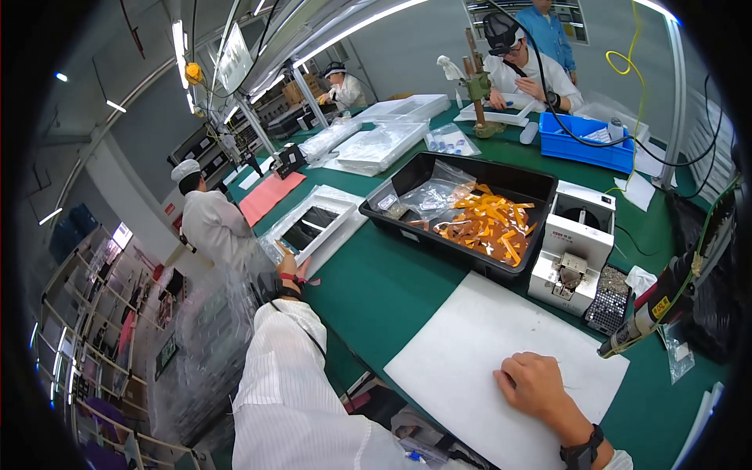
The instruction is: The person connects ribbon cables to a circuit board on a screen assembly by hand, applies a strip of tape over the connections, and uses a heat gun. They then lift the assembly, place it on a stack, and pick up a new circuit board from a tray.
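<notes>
My left hand (291,271), with a red band at the wrist, reaches out to the near corner of a white tray (341,205). Its fingers close on the tray's edge, partly hidden by the hand itself. Inside the tray lies a dark, glossy flat panel (310,226), and a white sheet shows beneath it. My right hand (534,384) rests on a large white foam sheet (470,337) at the front of the bench. Its fingers are curled in, with nothing visible in them. A dark watch-like band circles that wrist.
A black bin (470,252) holds orange strips (489,223) and clear bags. Right of it stand a white dispenser machine (565,258) and a small black tray of shiny pieces (608,301). A tool on an arm (634,329) juts in. Co-workers sit beyond a blue bin (583,149).
</notes>
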{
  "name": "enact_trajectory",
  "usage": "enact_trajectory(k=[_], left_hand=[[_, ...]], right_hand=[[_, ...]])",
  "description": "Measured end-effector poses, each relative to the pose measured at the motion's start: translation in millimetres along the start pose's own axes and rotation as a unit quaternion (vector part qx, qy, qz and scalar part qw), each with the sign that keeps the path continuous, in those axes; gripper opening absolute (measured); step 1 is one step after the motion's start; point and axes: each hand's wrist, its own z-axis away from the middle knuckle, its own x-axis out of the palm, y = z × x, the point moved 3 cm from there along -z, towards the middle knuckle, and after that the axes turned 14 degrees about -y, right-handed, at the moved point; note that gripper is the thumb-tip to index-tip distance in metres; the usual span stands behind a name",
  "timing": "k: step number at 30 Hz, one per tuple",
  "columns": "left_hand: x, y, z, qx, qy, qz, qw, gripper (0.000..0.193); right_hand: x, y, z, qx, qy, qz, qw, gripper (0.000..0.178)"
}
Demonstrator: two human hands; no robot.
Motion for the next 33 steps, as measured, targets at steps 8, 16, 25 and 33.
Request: enact_trajectory(k=[8,16,25,33], left_hand=[[80,85,8,-0.046,0.091,0.595,0.797,0.03],[80,194,57,0.071,0.103,0.584,0.802,0.024],[142,343,198,0.149,-0.019,0.608,0.779,0.023],[172,364,321,0.141,-0.087,0.583,0.796,0.038]], right_hand=[[3,6,-1,0.031,-0.001,0.016,0.999,0.019],[0,0,-4,0.025,-0.033,0.017,0.999,0.021],[-27,-5,1,0.091,-0.105,-0.065,0.988,0.024],[-67,-32,-10,0.115,-0.079,-0.271,0.952,0.03]])
